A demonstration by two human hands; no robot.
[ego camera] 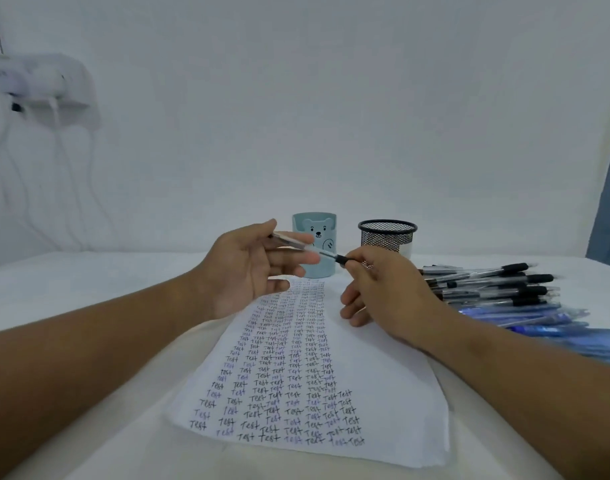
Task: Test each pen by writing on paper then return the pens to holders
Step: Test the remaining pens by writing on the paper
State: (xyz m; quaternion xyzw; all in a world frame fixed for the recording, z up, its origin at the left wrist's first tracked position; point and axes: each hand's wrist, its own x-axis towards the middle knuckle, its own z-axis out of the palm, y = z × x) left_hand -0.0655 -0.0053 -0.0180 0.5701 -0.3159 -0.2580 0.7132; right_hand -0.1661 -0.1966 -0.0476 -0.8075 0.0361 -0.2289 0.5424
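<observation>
Pen (307,247) is being held above the far end of the paper (296,368), between both hands. Left hand (248,268) is pinching the clear barrel w/ thumb and fingertips, other fingers loosely spread. Right hand (383,285) is gripping the black cap end w/ thumb and index, remaining fingers hanging relaxed over the sheet. Looks like the cap is either being pulled off or pushed back on; can't tell which from this view. Paper is lying flat on the white table (89,292), already filling w/ columns of "Test" in black and blue. Bear holder (315,247) and mesh holder (387,235) are standing just behind the hands, no pens showing above their rims. Pile of pens (504,292) is lying to the right, black ones on blue ones. Next move, probably: if uncapping, separate cap w/o flicking, then bring tip down to a free spot near the bottom edge
</observation>
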